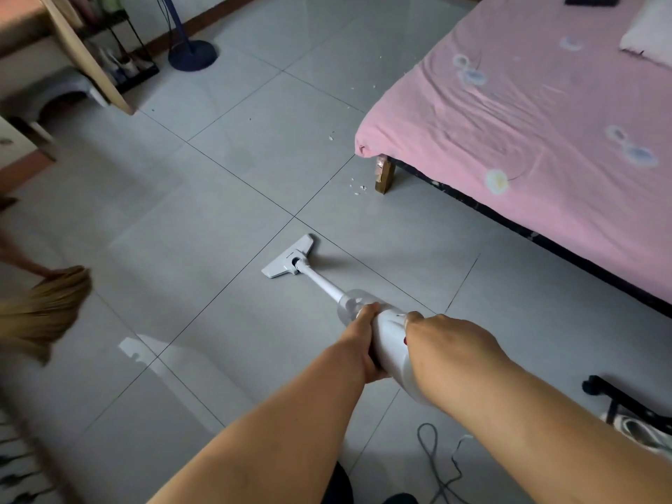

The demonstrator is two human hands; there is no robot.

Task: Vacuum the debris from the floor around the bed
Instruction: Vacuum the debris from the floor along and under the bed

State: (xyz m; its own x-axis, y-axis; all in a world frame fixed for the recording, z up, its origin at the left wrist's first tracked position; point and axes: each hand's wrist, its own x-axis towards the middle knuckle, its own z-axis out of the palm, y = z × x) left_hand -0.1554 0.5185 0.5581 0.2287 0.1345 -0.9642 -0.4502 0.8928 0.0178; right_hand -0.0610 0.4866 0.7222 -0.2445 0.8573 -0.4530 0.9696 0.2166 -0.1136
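Observation:
I hold a white stick vacuum [391, 341] with both hands. My left hand [363, 340] grips the body just behind the clear dust cup, and my right hand [447, 343] wraps the rear of the body. The vacuum's flat white floor head [289, 258] lies on the grey tiles, well short of the bed. White crumbs of debris [358, 187] lie beside the wooden bed leg [384, 174]. More debris [331, 136] is scattered farther back along the bed's end. The bed [527, 114] has a pink sheet.
A broom head [43, 307] held by another person's arm is at the left edge. A dark blue fan base [192, 54] and a shoe rack [120, 52] stand at the back left. Cables [440, 463] and a black frame [625, 401] lie at the bottom right.

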